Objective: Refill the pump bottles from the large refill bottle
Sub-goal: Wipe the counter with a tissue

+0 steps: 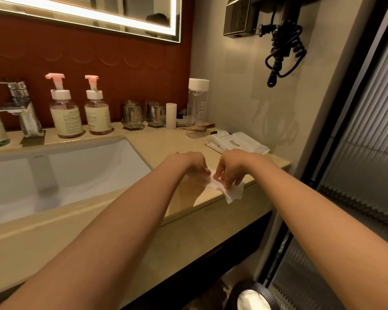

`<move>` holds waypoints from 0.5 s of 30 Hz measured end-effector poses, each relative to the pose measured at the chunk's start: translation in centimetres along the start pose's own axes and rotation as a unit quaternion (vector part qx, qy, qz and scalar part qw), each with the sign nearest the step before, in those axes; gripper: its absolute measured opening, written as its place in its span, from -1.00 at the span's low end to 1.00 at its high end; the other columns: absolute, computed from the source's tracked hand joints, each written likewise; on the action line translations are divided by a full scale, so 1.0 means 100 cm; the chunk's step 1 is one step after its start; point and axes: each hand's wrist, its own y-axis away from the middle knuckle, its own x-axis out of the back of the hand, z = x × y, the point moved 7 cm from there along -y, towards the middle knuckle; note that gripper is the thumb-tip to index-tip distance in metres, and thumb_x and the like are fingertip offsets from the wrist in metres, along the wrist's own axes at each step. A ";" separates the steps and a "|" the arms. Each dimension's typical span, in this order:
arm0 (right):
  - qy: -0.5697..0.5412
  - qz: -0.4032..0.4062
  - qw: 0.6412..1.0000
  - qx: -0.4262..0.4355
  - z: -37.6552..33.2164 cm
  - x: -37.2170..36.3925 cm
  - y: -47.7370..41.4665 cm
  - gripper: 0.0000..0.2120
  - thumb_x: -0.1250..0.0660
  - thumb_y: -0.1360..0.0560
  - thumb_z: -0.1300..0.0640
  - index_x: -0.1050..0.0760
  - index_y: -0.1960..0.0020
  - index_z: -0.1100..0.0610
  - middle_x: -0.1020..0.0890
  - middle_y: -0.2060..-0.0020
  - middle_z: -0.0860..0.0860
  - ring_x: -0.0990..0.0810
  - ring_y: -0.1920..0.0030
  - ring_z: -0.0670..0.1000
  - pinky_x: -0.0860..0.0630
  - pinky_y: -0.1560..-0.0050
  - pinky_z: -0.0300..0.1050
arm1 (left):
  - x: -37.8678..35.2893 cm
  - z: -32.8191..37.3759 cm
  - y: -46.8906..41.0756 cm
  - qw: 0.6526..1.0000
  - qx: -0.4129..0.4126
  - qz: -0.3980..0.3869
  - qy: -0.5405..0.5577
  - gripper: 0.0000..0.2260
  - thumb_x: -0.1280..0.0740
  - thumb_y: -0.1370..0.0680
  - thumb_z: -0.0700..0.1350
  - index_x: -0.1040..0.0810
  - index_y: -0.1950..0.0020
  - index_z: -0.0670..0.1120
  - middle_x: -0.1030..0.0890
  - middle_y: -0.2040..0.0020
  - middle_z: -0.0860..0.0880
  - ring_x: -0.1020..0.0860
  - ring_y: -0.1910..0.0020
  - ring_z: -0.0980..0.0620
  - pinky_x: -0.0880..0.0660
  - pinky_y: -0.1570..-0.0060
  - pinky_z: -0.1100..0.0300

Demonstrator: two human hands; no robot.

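Observation:
Two pump bottles with pink pump heads and cream labels stand upright behind the sink, one on the left (64, 110) and one just right of it (96, 108). A tall clear bottle with a white cap (196, 108) stands at the back right of the counter. Near the counter's front edge my left hand (192, 165) and my right hand (230, 170) both pinch a crumpled white tissue (230, 191); part of it hangs over the edge. Both hands are well away from the bottles.
A white sink basin (61, 173) fills the left, with a chrome tap (20, 104) behind it. Two glass tumblers (132, 116), a small white tube (171, 115) and white packets (238, 142) sit along the counter. A bin (251, 296) stands below.

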 end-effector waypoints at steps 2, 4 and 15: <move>-0.006 0.001 1.000 0.010 -0.006 -0.001 0.002 -0.63 -0.47 -0.36 0.30 -0.59 -0.15 0.13 -0.61 -0.05 0.08 -0.62 0.01 0.07 -0.61 0.06 -0.13 | 0.002 -0.006 0.001 1.000 -0.002 0.003 0.011 -0.65 -0.22 -0.59 0.02 -0.52 -0.28 -0.13 -0.57 -0.18 -0.09 -0.51 -0.13 -0.08 -0.39 -0.25 0.00; 0.005 0.003 1.000 0.017 -0.013 -0.002 0.003 -0.64 -0.48 -0.37 0.24 -0.59 -0.15 0.13 -0.61 -0.05 0.07 -0.62 0.04 0.06 -0.61 0.04 -0.10 | 0.003 -0.012 0.002 1.000 -0.002 0.006 0.020 -0.66 -0.24 -0.58 0.02 -0.53 -0.26 -0.13 -0.59 -0.16 -0.09 -0.53 -0.07 -0.06 -0.44 -0.19 0.05; 0.136 0.033 0.988 0.063 -0.057 -0.017 0.003 -0.63 -0.32 -0.46 0.26 -0.50 -0.27 0.18 -0.60 -0.12 0.10 -0.57 -0.04 0.09 -0.52 -0.08 -0.08 | 0.005 -0.034 0.032 0.997 0.003 0.033 -0.063 -0.66 -0.19 -0.59 0.07 -0.54 -0.25 -0.08 -0.58 -0.14 -0.07 -0.48 -0.11 -0.06 -0.31 -0.24 0.00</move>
